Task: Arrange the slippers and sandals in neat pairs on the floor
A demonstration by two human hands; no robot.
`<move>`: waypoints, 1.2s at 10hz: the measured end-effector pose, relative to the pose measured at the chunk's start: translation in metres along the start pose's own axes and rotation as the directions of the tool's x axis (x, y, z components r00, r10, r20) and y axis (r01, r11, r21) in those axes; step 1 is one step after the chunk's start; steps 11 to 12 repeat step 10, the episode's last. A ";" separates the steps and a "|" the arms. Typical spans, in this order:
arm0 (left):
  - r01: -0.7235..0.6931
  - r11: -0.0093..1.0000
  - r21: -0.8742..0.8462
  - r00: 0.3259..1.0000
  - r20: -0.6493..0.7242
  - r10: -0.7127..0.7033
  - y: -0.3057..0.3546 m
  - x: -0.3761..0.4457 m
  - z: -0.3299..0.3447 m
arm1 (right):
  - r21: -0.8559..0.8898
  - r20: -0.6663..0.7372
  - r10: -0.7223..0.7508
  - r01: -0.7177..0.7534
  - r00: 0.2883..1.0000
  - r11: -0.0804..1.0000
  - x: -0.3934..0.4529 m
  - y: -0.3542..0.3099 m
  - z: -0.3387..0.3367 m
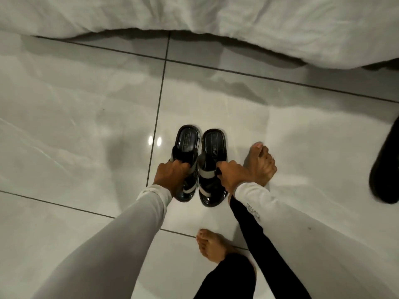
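Note:
Two black sandals with grey straps lie side by side on the glossy white tile floor [86, 117], heels pointing away from me. My left hand [170, 174] grips the strap of the left sandal [185, 143]. My right hand [232, 173] grips the strap of the right sandal [213, 145]. The two soles are nearly touching and run parallel. Both hands hide the middle part of each sandal.
White bedding [194, 16] hangs over the floor along the top of the view. A dark object [386, 169] stands at the right edge. My bare feet are on the tiles, one beside the right sandal [259, 165], one nearer me [212, 247].

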State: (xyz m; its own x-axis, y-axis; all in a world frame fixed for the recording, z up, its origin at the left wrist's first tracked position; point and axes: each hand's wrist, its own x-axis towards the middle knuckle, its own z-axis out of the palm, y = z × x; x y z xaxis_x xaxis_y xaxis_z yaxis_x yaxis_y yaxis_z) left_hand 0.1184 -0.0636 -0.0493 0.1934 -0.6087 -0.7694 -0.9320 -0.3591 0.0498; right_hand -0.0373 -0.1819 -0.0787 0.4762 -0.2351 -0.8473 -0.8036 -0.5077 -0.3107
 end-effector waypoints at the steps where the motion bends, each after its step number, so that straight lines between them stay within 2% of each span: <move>1: -0.010 1.000 0.025 1.000 -0.025 0.010 0.002 0.018 -0.027 | -0.038 -0.065 0.000 -0.003 0.998 0.999 0.006 -0.001 -0.029; 3: -0.007 0.999 0.045 0.997 -0.076 0.010 0.001 0.055 -0.068 | 0.003 -0.187 0.052 -0.052 0.981 0.999 0.028 0.002 -0.075; 5: -0.014 0.995 0.094 0.991 -0.128 0.026 -0.003 0.079 -0.093 | 0.037 -0.200 0.065 -0.059 0.978 0.998 0.043 0.013 -0.107; 8: -0.016 0.986 0.167 0.991 -0.129 0.038 -0.002 0.089 -0.109 | 0.109 -0.225 0.068 -0.044 0.972 0.993 0.050 0.015 -0.120; 9: -0.015 0.988 0.156 0.987 -0.154 0.040 -0.003 0.092 -0.116 | 0.128 -0.207 0.035 -0.008 0.978 0.992 0.043 0.011 -0.122; 10: 0.013 0.998 0.060 0.981 -0.192 -0.001 -0.001 0.091 -0.117 | 0.158 -0.234 0.019 0.018 0.972 0.987 0.039 0.019 -0.121; 12: 0.013 0.998 0.060 0.981 -0.192 -0.001 -0.001 0.091 -0.117 | 0.158 -0.234 0.019 0.018 0.972 0.987 0.039 0.019 -0.121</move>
